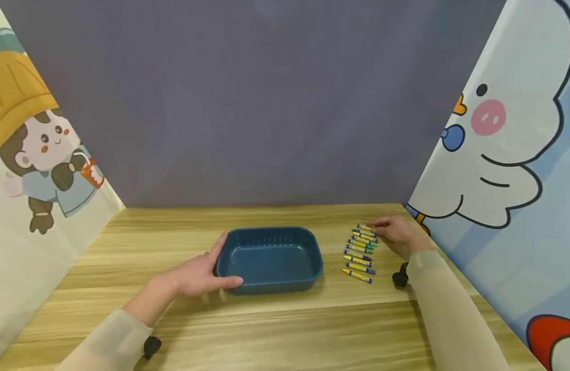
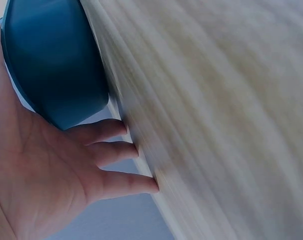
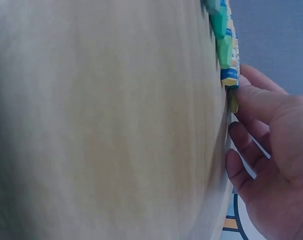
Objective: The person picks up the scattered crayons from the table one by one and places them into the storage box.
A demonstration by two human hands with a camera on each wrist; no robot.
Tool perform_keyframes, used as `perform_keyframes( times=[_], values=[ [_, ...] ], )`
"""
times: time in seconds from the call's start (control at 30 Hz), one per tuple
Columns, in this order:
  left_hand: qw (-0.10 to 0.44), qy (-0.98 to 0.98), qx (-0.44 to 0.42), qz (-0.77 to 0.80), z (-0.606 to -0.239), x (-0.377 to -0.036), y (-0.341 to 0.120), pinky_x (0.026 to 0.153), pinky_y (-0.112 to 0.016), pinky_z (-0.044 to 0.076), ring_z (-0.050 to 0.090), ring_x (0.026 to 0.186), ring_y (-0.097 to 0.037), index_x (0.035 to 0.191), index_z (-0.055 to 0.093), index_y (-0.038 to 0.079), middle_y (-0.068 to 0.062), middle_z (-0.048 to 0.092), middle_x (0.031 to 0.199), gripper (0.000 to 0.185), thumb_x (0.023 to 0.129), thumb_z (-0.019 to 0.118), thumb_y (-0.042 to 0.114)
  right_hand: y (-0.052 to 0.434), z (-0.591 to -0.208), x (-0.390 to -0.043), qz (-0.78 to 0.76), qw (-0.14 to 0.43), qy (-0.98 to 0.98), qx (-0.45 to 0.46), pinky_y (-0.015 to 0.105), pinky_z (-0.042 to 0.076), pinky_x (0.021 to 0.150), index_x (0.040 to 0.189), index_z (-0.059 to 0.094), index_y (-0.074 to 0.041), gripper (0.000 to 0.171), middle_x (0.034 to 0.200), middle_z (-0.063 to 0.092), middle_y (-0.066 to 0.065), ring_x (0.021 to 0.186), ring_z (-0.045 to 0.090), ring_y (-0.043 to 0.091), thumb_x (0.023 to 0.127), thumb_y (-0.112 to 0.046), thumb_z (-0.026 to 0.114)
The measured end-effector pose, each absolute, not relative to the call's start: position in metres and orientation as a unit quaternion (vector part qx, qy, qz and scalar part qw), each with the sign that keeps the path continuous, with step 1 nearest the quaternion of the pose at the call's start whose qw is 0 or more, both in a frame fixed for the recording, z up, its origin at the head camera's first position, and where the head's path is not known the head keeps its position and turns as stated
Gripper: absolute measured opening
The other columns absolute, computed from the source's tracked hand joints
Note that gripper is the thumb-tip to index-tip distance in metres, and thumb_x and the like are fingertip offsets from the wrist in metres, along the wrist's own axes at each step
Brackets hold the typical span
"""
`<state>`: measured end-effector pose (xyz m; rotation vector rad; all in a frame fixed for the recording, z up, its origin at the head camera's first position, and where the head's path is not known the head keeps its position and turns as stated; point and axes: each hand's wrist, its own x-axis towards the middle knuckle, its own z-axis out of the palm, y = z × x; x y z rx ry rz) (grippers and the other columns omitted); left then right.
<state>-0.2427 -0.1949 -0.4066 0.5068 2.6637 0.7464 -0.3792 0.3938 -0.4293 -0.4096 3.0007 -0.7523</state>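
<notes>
A dark blue rectangular tray (image 1: pixel 271 285) stands on the wooden table. My left hand (image 1: pixel 197 273) rests against its left end, thumb along the near corner and fingers spread at the far left side. In the left wrist view three straight fingertips (image 2: pixel 150 185) touch the tabletop beside the tray wall (image 2: pixel 56 60). Right of the tray lie several yellow-wrapped crayons (image 1: pixel 358 256) in a column. My right hand (image 1: pixel 395 229) pinches the right end of the farthest crayon (image 1: pixel 362 226) between thumb and fingers. Green-tipped crayons (image 3: pixel 224 50) show closer in the right wrist view.
A grey backdrop (image 1: pixel 266 103) rises behind the table (image 1: pixel 266 335). Printed cartoon panels stand at the left (image 1: pixel 16 232) and right (image 1: pixel 498 180), the right one close to my right arm. Black wrist devices (image 1: pixel 400 276) sit at both sleeves.
</notes>
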Motion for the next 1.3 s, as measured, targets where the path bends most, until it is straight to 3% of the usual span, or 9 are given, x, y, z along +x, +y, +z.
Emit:
perform_keyframes(
  times=[0.4,0.6,0.77,1.0,1.3],
  values=[
    [0.168,0.935,0.174,0.26,-0.405,-0.241,-0.195,0.12,-0.07,0.042,0.036,0.158,-0.059,0.175,-0.022,0.027,-0.039,0.036,0.169,0.132,0.094,0.067,0.082,0.398,-0.428,-0.378,-0.229,0.012,0.965,-0.124,0.068,0.052,0.107,0.138,0.076,-0.003,0.033,0.134,0.075,0.027,0.127,0.067,0.053,0.112,-0.019,0.064],
    [0.17,0.935,0.172,0.261,-0.405,-0.241,-0.195,0.121,-0.071,0.04,0.034,0.159,-0.059,0.175,-0.021,0.027,-0.039,0.034,0.171,0.132,0.093,0.066,0.083,0.385,-0.409,-0.361,-0.232,0.004,0.966,-0.114,0.063,0.056,0.1,0.145,0.072,-0.008,0.039,0.14,0.072,0.025,0.124,0.069,0.046,0.116,-0.031,0.059],
    [0.167,0.936,0.173,0.257,-0.405,-0.242,-0.195,0.122,-0.071,0.039,0.033,0.159,-0.059,0.176,-0.019,0.024,-0.039,0.034,0.171,0.132,0.093,0.066,0.083,0.356,-0.388,-0.344,-0.239,-0.006,0.961,-0.139,0.059,0.057,0.098,0.147,0.072,-0.015,0.041,0.137,0.074,0.018,0.121,0.071,0.04,0.115,-0.038,0.059],
    [0.17,0.935,0.173,0.258,-0.406,-0.243,-0.195,0.122,-0.071,0.039,0.033,0.16,-0.059,0.175,-0.022,0.028,-0.038,0.034,0.171,0.132,0.093,0.066,0.084,0.301,-0.374,-0.326,-0.27,-0.021,0.938,-0.215,0.037,0.052,0.075,0.139,0.077,-0.014,0.031,0.121,0.074,0.01,0.096,0.064,0.02,0.113,-0.026,0.065],
    [0.165,0.936,0.173,0.259,-0.407,-0.242,-0.195,0.123,-0.071,0.038,0.033,0.16,-0.058,0.175,-0.021,0.027,-0.038,0.034,0.171,0.133,0.093,0.066,0.084,0.224,-0.361,-0.312,-0.294,-0.03,0.915,-0.275,0.036,0.053,0.079,0.134,0.08,-0.02,0.026,0.11,0.071,0.001,0.094,0.062,0.015,0.111,-0.022,0.068]
  ],
)
